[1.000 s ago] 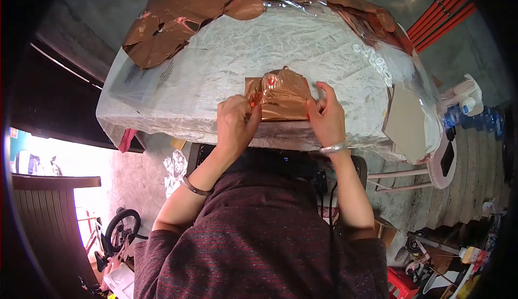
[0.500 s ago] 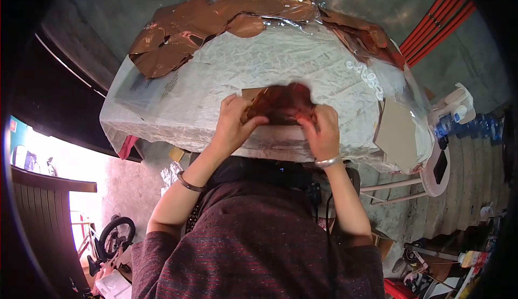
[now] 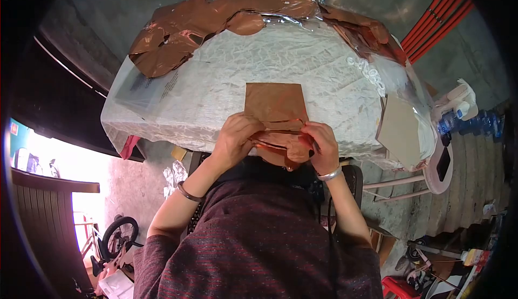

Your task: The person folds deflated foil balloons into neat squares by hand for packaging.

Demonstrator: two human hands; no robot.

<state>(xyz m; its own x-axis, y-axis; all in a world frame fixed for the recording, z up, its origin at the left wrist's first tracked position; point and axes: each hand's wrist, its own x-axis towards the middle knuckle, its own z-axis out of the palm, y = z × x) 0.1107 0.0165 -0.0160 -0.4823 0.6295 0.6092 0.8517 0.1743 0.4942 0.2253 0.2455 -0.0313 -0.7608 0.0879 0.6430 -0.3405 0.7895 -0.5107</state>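
Note:
A brown metallic sheet (image 3: 275,100) lies at the near edge of the white-covered table (image 3: 216,91), its far part flat and its near part crumpled and hanging over the edge. My left hand (image 3: 236,139) grips its left side, fingers bent. On the right side, my right hand (image 3: 322,143) pinches it between thumb and fingers. More crumpled brown foil pieces (image 3: 194,21) are spread along the far edge. Reddish foil (image 3: 367,34) lies at the far right.
White curled strings (image 3: 369,75) and a grey cardboard piece (image 3: 400,134) lie on the table's right side. Plastic bottles (image 3: 475,126) and a white stool (image 3: 438,176) stand beyond. A clear plastic bag (image 3: 144,91) lies on the left.
The brown sheet has come down toward my body and its far part now lies flat. Both hands have moved slightly nearer to me, still holding it.

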